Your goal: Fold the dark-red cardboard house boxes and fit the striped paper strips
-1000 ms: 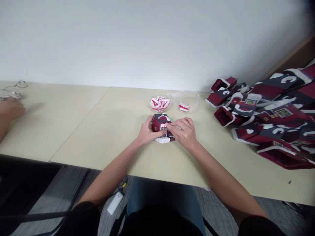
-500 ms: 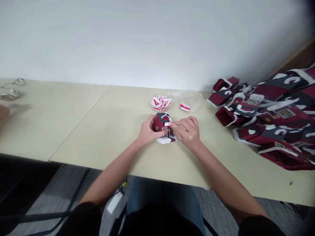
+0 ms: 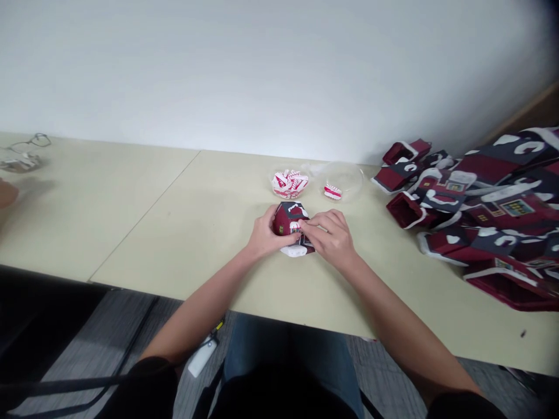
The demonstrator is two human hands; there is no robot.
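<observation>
A small model house (image 3: 283,220) with dark red walls, a dark grey roof and white snow-like trim stands tilted on the table in front of me. My left hand (image 3: 265,234) is closed around its left side, the thumb lying across the front. A small white-and-red striped piece (image 3: 294,225) sits against the front wall, above a window. The fingertips of my right hand (image 3: 331,235) are pinched at this piece's right end, against the house. My fingers partly hide the house's right side.
Behind the house, a clear bowl (image 3: 290,184) holds red-and-white striped pieces. A clear round dish (image 3: 349,180) beside it has a few more. Several similar houses (image 3: 480,209) are piled at the right. Glasses (image 3: 39,139) and another person's hand (image 3: 7,193) appear at far left.
The striped piece now lies flatter against the house front, and my right fingertips have moved slightly inward over it. My left hand keeps its hold. The whole view has shifted a little.
</observation>
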